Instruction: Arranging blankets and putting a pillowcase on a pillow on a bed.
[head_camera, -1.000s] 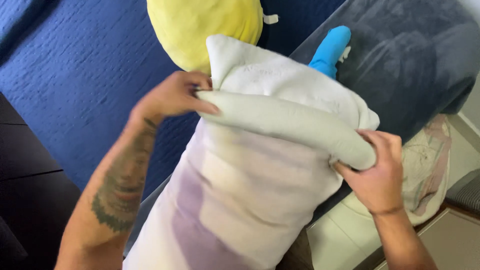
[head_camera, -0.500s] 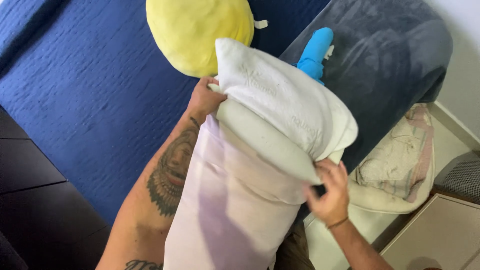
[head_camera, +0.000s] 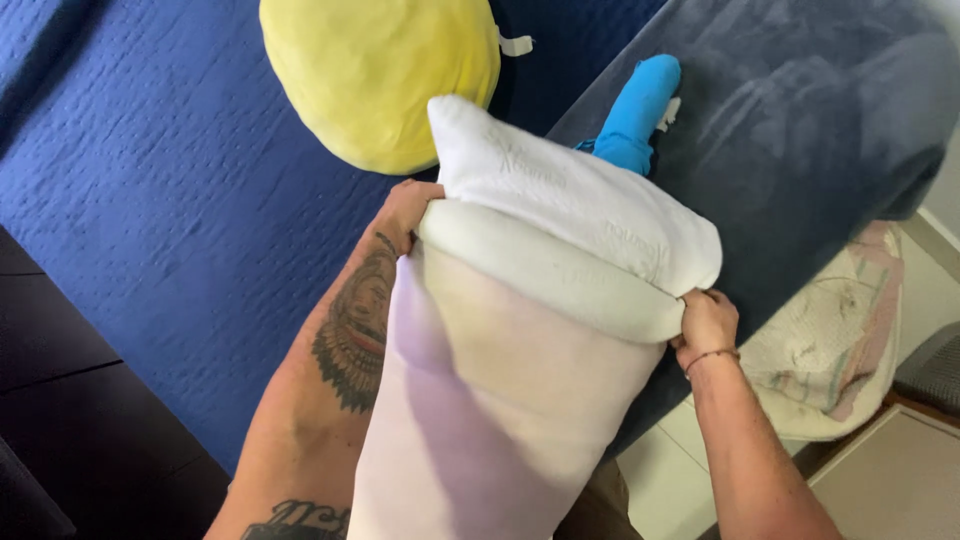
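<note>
Both hands, left (head_camera: 405, 215) and right (head_camera: 705, 318), pinching the case (head_camera: 500, 400) hem; best pull evenly so the pillow (head_camera: 570, 200) between them seats square.

Yellow round cushion (head_camera: 380, 75) on blue bedspread (head_camera: 150, 200), bright blue plush (head_camera: 635, 110) beside grey blanket (head_camera: 800, 120).

A blue quilted bedspread (head_camera: 150, 200) covers the bed beside a grey blanket (head_camera: 800, 120), pale tiled floor (head_camera: 660, 480) and dark furniture (head_camera: 60, 400).
</note>
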